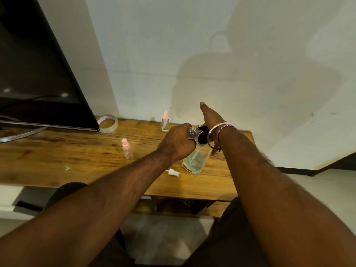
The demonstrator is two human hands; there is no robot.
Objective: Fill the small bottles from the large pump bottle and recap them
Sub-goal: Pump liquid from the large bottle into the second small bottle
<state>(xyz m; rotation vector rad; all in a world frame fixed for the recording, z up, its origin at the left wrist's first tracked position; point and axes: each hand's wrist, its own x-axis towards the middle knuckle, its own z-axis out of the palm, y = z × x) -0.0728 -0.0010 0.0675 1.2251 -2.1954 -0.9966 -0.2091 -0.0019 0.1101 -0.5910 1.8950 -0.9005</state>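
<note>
Left hand (176, 143): gripping a small clear bottle (191, 132), fingers curled round it, holding its mouth up against the black pump head (202, 134) of the large pump bottle (195, 160).

Right hand (209, 116): reaching over the pump head, thumb sticking up and away; fingers hidden behind the wrist, so not possible to tell if pressing or gripping. Metal bangle (213, 134) and red-and-white thread (223, 130) sitting on the wrist.

Large pump bottle: standing at the right part of the wooden table (77, 155), near its front edge, only a low level of clear liquid seeming to remain inside.

Other small bottles: one with pink cap (127, 149) standing left of the hands, one more with pink cap (165, 123) standing far, close to the wall; both capped.

Loose white spray top (172, 172): lying on the table just in front of the large bottle, probably belonging to the bottle being filled.

Beside: tape roll (107, 123) and a dark monitor (38, 74) at far left.

Risk, spilling: small mouth possibly not meeting the nozzle exactly, so liquid running over the left fingers and the table.

Risk, tipping: pressing down off-centre on a nearly empty bottle standing near the edge, possibly pushing it over.

Risk, lost cap: an arm possibly sweeping the loose spray top off the table.

Writing: reddish label low on the large bottle and marks inside the tape roll, both too blurred for reading.
</note>
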